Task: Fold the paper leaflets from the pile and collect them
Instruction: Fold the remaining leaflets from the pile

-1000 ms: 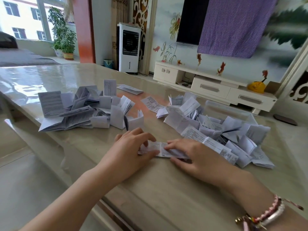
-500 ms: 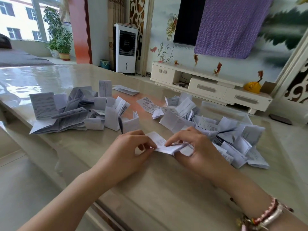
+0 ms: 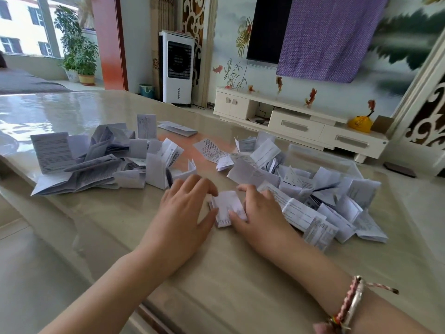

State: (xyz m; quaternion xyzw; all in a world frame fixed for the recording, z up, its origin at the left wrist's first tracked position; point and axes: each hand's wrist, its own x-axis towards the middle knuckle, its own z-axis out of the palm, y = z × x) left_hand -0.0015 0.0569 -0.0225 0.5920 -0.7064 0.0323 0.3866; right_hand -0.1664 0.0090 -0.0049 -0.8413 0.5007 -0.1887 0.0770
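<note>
A small folded white leaflet (image 3: 226,206) lies flat on the glossy beige table (image 3: 240,273) between my hands. My left hand (image 3: 184,213) touches its left edge with fingertips and thumb. Resting against the right edge is my right hand (image 3: 261,214), whose thumb presses down on the paper. To the left lies a pile of printed leaflets (image 3: 84,162), some folded and some standing on edge. A larger heap of leaflets (image 3: 313,196) spreads on the right, and my right hand's knuckles touch it.
A clear plastic box (image 3: 325,160) stands behind the right heap. Two loose leaflets (image 3: 177,128) (image 3: 209,149) lie farther back. The table's near edge (image 3: 134,307) runs diagonally under my left forearm. A white TV cabinet (image 3: 301,121) and a cooler fan (image 3: 178,66) stand beyond the table.
The long strip held flat a second ago was lifted and folded over between both hands. It now lies on the table as a small packet, with my hands pressing it.
</note>
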